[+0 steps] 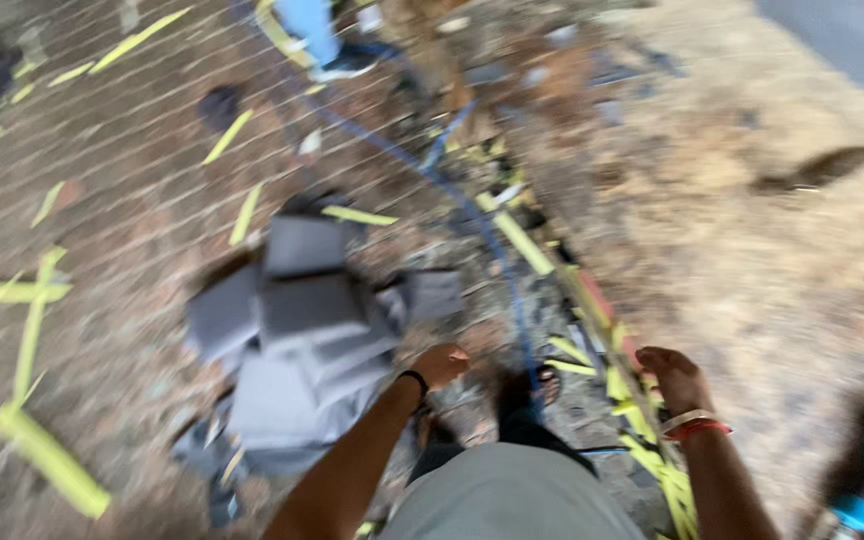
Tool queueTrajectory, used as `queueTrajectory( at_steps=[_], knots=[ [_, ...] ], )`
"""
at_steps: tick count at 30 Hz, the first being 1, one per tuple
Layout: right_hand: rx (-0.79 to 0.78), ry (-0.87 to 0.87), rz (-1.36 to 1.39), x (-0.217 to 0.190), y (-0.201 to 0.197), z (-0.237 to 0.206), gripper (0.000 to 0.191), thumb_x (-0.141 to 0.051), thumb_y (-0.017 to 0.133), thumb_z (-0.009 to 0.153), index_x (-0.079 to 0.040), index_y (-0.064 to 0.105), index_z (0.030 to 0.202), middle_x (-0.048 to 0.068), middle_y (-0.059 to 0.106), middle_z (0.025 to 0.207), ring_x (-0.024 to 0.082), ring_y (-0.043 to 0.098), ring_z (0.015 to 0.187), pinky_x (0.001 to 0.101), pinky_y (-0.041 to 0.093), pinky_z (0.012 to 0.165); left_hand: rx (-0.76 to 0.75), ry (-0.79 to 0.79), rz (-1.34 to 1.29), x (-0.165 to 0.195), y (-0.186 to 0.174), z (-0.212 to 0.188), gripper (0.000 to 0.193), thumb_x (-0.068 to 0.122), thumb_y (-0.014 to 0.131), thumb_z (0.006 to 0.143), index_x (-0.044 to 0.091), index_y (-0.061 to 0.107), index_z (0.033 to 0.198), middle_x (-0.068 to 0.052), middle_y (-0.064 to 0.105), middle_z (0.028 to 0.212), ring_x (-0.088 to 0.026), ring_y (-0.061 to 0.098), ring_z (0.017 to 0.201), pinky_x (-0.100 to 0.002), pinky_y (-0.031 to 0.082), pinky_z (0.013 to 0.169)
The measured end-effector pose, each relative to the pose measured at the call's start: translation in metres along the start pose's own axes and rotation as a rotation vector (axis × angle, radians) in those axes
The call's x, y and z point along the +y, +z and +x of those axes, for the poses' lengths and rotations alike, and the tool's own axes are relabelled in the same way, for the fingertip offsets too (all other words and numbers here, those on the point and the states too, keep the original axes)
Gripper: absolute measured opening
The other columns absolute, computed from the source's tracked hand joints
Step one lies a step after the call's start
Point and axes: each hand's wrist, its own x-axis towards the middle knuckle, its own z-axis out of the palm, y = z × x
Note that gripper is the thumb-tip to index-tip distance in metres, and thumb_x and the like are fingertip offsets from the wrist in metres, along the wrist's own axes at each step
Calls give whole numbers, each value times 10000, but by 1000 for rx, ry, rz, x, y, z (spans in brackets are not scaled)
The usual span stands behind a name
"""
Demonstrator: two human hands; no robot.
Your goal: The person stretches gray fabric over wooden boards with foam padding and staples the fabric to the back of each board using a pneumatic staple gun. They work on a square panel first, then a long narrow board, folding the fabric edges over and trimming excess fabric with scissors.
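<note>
Left hand (440, 365) hangs just beside the grey blocks (302, 340); right hand (674, 378) over yellow strips (642, 420). Both fingers loosely curled, holding nothing. Too blurred for more; I'd grip blocks squarely.

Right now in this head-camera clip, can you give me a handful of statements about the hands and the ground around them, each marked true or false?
1. The left hand is beside a pile of grey slabs. True.
2. The right hand grips a hammer. False: no tool shows in it; it hangs over the yellow strips.
3. The left wrist bears a dark band. True.
4. The ground on the left is smooth green tile. False: it is reddish brick paving strewn with yellow strips.
5. A blue cord runs across the ground ahead of the person. True.
6. The picture is sharp. False: it is blurred by motion.
</note>
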Motion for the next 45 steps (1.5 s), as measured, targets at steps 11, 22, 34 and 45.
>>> queueTrajectory(
  at_steps=[11, 22, 34, 45],
  knots=[
    [335, 228, 289, 41, -119, 27, 386, -308, 760, 854, -101, 792, 1178, 97, 804, 1067, 197, 727, 1002, 390, 561, 813, -229, 229, 345, 247, 69, 156, 428, 372, 658, 937, 158, 667, 1308, -83, 708, 1298, -223, 666, 1205, -384, 521, 1036],
    [421, 350, 78, 7, -164, 60, 629, -444, 780, 830, -199, 652, 1394, 126, 589, 1485, 308, 592, 1342, 413, 466, 1120, -207, 497, 590, 398, 95, 266, 535, 331, 727, 929, 146, 563, 1404, -97, 598, 1422, -255, 561, 1319, -405, 481, 1082],
    [207, 711, -507, -104, -186, 193, 1128, -741, 768, 780, -437, 88, 1627, 244, -31, 1704, 423, 41, 1579, 622, 247, 1196, -432, 865, 1013, 572, 154, 414, 651, 281, 656, 989, 223, 334, 1552, -267, 228, 1633, -443, 271, 1482, -541, 236, 1225],
    [97, 811, -508, -98, -188, 208, 1072, -748, 691, 802, -503, 19, 1601, 212, -124, 1712, 384, -22, 1589, 564, 209, 1245, -187, 1223, 772, 752, 155, 585, 618, -31, 610, 966, 213, 491, 1522, -106, 639, 1357, -214, 689, 1161, -290, 663, 777]
  ],
)
